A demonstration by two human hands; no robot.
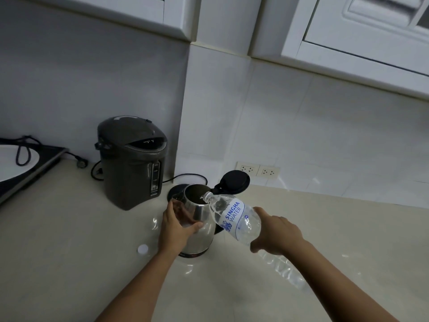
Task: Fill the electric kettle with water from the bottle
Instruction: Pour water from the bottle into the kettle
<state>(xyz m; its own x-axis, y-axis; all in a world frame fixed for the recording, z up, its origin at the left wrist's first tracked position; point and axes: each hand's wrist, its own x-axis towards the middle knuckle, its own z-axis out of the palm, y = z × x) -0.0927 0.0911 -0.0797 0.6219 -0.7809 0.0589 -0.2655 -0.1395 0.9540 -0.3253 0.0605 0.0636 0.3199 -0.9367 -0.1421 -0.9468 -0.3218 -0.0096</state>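
Observation:
A steel electric kettle stands on the beige counter with its black lid flipped open toward the back. My left hand wraps around the kettle's left side. My right hand grips the base end of a clear plastic water bottle with a blue and white label. The bottle is tilted down to the left, uncapped, and its mouth rests over the kettle's open rim. A small white bottle cap lies on the counter left of the kettle.
A dark grey thermo pot stands behind and left of the kettle, with black cords trailing by the wall. The kettle's black power base sits behind it. A black cooktop with a white plate is far left. Wall sockets sit at the back right.

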